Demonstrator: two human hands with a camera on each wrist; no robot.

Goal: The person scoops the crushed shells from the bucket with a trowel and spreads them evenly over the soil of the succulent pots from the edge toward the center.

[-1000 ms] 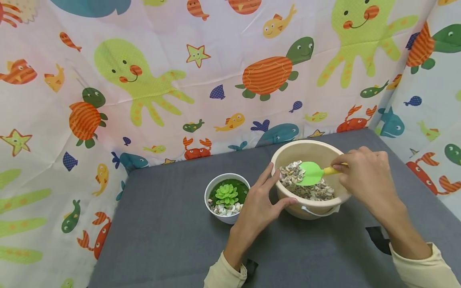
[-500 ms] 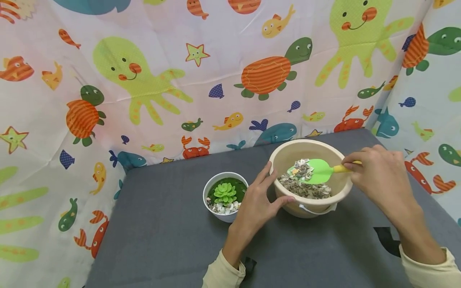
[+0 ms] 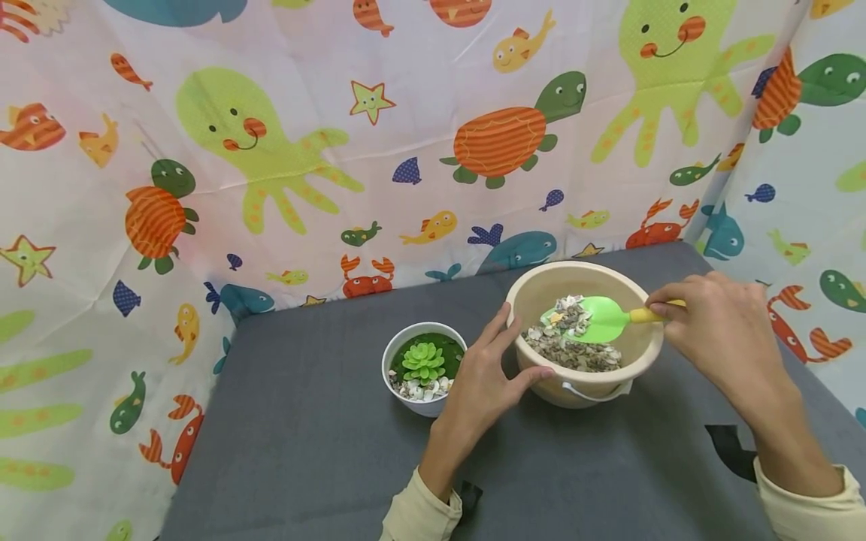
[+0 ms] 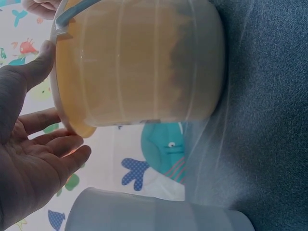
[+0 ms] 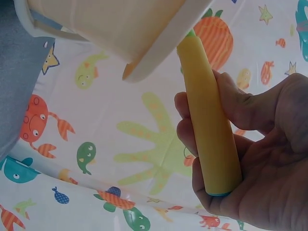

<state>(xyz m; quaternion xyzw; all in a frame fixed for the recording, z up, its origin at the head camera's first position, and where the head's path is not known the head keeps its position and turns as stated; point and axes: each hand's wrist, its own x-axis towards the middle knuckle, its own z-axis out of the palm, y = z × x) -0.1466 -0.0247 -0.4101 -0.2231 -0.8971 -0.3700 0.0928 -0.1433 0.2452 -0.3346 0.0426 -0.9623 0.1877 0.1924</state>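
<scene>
My right hand [image 3: 731, 323] grips the yellow handle of a toy shovel [image 3: 611, 321]; in the right wrist view the fingers and thumb wrap round the handle [image 5: 211, 120]. The shovel's green blade carries a small heap of shells and pebbles [image 3: 570, 315] above the inside of a cream bucket [image 3: 648, 361]. More shell bits [image 3: 575, 355] cover the bucket's bottom. My left hand [image 3: 476, 379] holds the bucket's rim, thumb at the front and fingers along the left side. Left of that hand stands a white bowl [image 3: 422, 408] containing a green succulent [image 3: 424, 363], green ground cover and white shells.
Grey cloth [image 3: 325, 436] covers the table. A curtain [image 3: 406, 248] printed with sea animals hangs behind it and at both sides. The bucket's pale handle [image 3: 595, 398] hangs down its front.
The shovel has risen from the shells in the bucket with a heap on its blade, and my right hand has moved right. My left hand stays on the rim.
</scene>
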